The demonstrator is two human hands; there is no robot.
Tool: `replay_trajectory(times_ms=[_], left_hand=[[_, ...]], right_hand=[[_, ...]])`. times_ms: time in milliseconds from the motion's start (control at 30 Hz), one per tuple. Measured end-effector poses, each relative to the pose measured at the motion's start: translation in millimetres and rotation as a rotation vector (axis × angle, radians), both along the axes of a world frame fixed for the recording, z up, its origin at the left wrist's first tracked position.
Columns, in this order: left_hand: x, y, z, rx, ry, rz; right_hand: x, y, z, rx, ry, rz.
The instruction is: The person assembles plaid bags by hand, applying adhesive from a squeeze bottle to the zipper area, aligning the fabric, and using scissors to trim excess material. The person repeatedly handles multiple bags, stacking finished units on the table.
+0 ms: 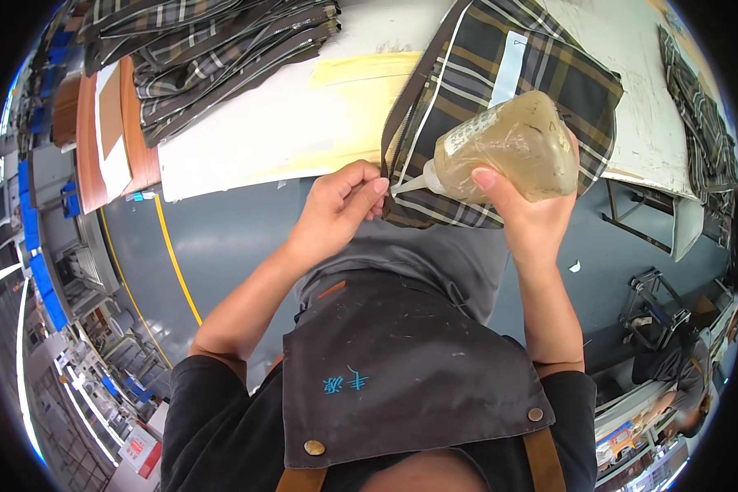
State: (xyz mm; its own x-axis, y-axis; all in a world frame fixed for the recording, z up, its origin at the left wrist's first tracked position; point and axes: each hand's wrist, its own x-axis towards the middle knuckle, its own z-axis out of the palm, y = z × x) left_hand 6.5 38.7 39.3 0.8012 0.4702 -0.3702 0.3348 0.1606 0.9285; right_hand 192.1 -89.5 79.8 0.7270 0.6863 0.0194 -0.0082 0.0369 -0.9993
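A plaid fabric piece in dark, brown and white checks lies at the table's near edge, with a dark zipper along its left side. My left hand pinches the zipper edge at the near left corner, thumb against the curled fingers. In my right hand is a squeeze bottle of cloudy yellowish liquid, tilted so its nozzle points left at that corner, close to my left fingertips. Whether the tip touches the cloth I cannot tell. A white strip lies on the plaid.
Stacked plaid pieces with zippers lie at the far left of the white table. Yellow tape covers part of its top. More plaid cloth hangs at the right. Another person is at the lower right, near a metal frame cart.
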Motion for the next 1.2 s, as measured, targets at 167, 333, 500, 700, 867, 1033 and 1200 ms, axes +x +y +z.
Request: replay_trajectory(times_ms=[167, 333, 500, 700, 867, 1033, 1200], left_hand=[[0, 0, -1, 0.008, 0.001, 0.0], [1, 0, -1, 0.0, 0.001, -0.004], [1, 1, 0, -0.012, 0.0, -0.005], [0, 1, -1, -0.012, 0.006, -0.003], [1, 1, -1, -0.02, 0.013, -0.006], [1, 1, 0, -0.01, 0.018, -0.004], [-1, 1, -2, -0.017, 0.019, -0.004]], right_hand=[[2, -1, -2, -0.014, -0.093, 0.02], [0, -4, -5, -0.04, -0.155, 0.02], [-3, -9, -6, 0.009, -0.071, 0.021], [-2, -12, -15, -0.005, -0.283, 0.044], [-3, -16, -21, 0.037, -0.291, 0.024], [-2, -16, -28, 0.037, -0.263, 0.002], [3, -17, -36, 0.042, -0.349, -0.023]])
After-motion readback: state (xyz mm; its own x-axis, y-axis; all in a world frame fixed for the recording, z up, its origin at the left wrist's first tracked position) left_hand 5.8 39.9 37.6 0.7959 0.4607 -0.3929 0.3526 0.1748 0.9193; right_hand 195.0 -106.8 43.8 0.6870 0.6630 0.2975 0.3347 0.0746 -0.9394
